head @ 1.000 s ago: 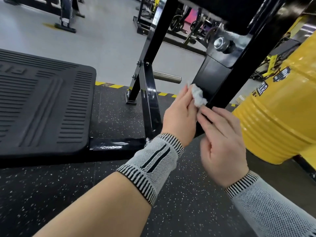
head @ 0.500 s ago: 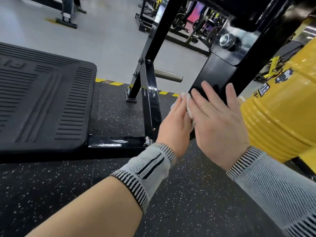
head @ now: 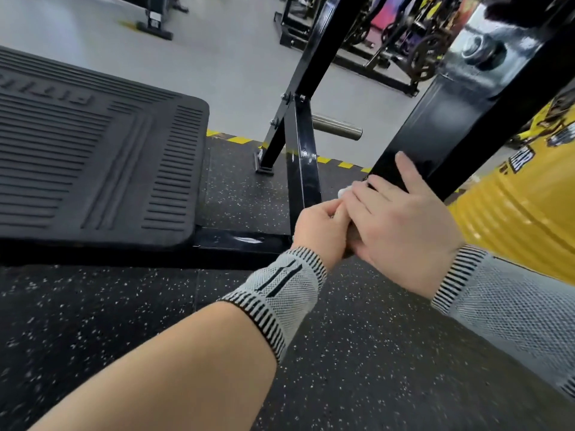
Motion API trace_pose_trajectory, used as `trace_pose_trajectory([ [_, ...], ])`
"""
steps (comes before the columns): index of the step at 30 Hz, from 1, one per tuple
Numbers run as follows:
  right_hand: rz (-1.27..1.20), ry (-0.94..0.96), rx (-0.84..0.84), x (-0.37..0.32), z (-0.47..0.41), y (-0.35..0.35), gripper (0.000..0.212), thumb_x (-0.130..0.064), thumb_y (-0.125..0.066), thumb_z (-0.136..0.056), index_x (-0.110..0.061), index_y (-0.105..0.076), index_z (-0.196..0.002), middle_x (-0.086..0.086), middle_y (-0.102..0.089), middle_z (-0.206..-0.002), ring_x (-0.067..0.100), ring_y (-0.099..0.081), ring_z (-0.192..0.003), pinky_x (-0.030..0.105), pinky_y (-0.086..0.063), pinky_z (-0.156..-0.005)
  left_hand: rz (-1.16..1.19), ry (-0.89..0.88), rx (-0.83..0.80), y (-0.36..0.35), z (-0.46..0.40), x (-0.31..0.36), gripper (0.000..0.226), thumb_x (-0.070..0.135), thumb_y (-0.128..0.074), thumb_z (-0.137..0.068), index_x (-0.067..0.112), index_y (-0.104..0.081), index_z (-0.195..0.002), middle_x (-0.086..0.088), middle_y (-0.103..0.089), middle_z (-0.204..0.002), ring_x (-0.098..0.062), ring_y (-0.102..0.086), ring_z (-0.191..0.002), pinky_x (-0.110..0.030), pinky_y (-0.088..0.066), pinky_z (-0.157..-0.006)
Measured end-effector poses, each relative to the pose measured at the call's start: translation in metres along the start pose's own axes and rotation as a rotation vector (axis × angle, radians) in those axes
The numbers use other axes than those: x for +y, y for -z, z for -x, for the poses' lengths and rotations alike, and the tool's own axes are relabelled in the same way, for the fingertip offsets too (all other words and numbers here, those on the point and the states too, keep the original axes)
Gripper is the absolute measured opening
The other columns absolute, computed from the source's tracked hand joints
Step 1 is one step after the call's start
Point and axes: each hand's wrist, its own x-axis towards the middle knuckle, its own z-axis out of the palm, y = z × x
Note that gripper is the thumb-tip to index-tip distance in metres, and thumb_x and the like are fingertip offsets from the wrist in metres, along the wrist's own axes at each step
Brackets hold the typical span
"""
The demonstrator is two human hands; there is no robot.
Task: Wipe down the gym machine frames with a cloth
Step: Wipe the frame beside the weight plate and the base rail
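Observation:
A small white cloth (head: 343, 191) shows only as a sliver between my two hands, at the lower end of a glossy black slanted frame bar (head: 435, 129). My right hand (head: 401, 219) lies flat on that bar with straight fingers and covers most of the cloth. My left hand (head: 320, 228) sits just left of it, touching it. Its fingers are curled in where the cloth disappears, and they seem to pinch the cloth's near end. Both wrists wear grey knitted sleeves.
A black upright post (head: 303, 169) stands just behind my left hand, with a silver peg (head: 337, 127) beside it. A large ribbed black footplate (head: 93, 166) fills the left. A yellow barrel (head: 522, 213) crowds the right. The speckled rubber floor (head: 155, 306) lies below, and other machines stand far back.
My right hand slid up over the cloth and onto the frame bar, flattening there. The left hand's fingers went from straight to curled. The cloth is now almost wholly covered.

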Motion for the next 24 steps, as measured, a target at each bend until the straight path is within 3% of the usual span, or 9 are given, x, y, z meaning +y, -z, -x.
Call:
trace_pose_trajectory([
  [3, 0.076, 0.068, -0.111, -0.009, -0.017, 0.005, 0.031, -0.017, -0.038, -0.093, -0.006, -0.067, -0.100, 0.010, -0.065, -0.091, 0.033, -0.060, -0.091, 0.059, -0.008, -0.114, 0.192, 0.126, -0.072, 0.015, -0.004, -0.007, 0.021, 0.015, -0.052, -0.096, 0.011, -0.072, -0.098, 0.001, -0.063, -0.066, -0.008, -0.055, -0.057, -0.021, -0.049, -0.059],
  [6, 0.133, 0.148, -0.261, -0.013, -0.031, 0.010, 0.031, -0.017, -0.035, -0.095, -0.016, -0.063, -0.108, 0.006, -0.062, -0.105, 0.031, -0.053, -0.107, 0.061, -0.002, -0.113, 0.197, 0.214, 0.052, 0.030, -0.014, -0.026, 0.038, -0.004, -0.042, -0.094, 0.011, -0.062, -0.122, -0.004, -0.070, -0.102, -0.011, -0.065, -0.090, -0.026, -0.053, -0.088],
  [9, 0.146, 0.133, -0.305, -0.020, -0.050, 0.007, 0.025, -0.019, -0.039, -0.096, -0.018, -0.062, -0.107, 0.005, -0.061, -0.110, 0.033, -0.040, -0.118, 0.058, -0.019, -0.108, 0.023, 0.266, 0.144, 0.043, -0.010, -0.052, 0.052, -0.012, -0.030, -0.089, 0.013, -0.061, -0.122, -0.002, -0.068, -0.114, -0.006, -0.061, -0.100, -0.016, -0.045, -0.085],
  [12, 0.139, 0.191, -0.306, -0.033, -0.049, -0.005, 0.023, -0.021, -0.041, -0.096, -0.020, -0.064, -0.101, 0.002, -0.060, -0.100, 0.028, -0.036, -0.102, 0.046, -0.033, -0.089, -0.128, 0.289, 0.060, 0.045, -0.001, -0.070, 0.059, -0.014, -0.031, -0.086, 0.015, -0.059, -0.129, 0.000, -0.064, -0.124, -0.008, -0.058, -0.109, -0.018, -0.040, -0.092],
  [16, 0.207, 0.328, -0.341, -0.051, -0.022, -0.017, 0.028, -0.020, -0.034, -0.095, -0.019, -0.060, -0.103, 0.002, -0.051, -0.095, 0.025, -0.024, -0.084, 0.039, -0.023, -0.069, -0.258, 0.315, 0.003, 0.046, 0.000, -0.076, 0.061, -0.011, -0.034, -0.088, 0.022, -0.054, -0.135, 0.002, -0.060, -0.129, -0.014, -0.056, -0.117, -0.022, -0.042, -0.092],
  [22, 0.151, 0.224, -0.379, -0.071, -0.058, -0.044, 0.040, -0.019, -0.026, -0.099, -0.016, -0.056, -0.125, 0.008, -0.054, -0.113, 0.027, -0.040, -0.100, 0.039, -0.027, -0.082, -0.287, 0.326, -0.010, 0.055, 0.004, -0.086, 0.066, -0.014, -0.033, -0.086, 0.021, -0.050, -0.139, 0.004, -0.056, -0.136, -0.013, -0.052, -0.124, -0.028, -0.042, -0.104],
  [24, 0.133, 0.249, -0.362, -0.083, -0.046, -0.056, 0.038, -0.018, -0.031, -0.096, -0.020, -0.061, -0.119, 0.008, -0.053, -0.107, 0.028, -0.041, -0.099, 0.040, -0.024, -0.077, -0.280, 0.326, -0.006, 0.057, 0.001, -0.093, 0.065, -0.013, -0.033, -0.087, 0.022, -0.050, -0.139, 0.006, -0.055, -0.137, -0.012, -0.052, -0.124, -0.028, -0.042, -0.103],
])
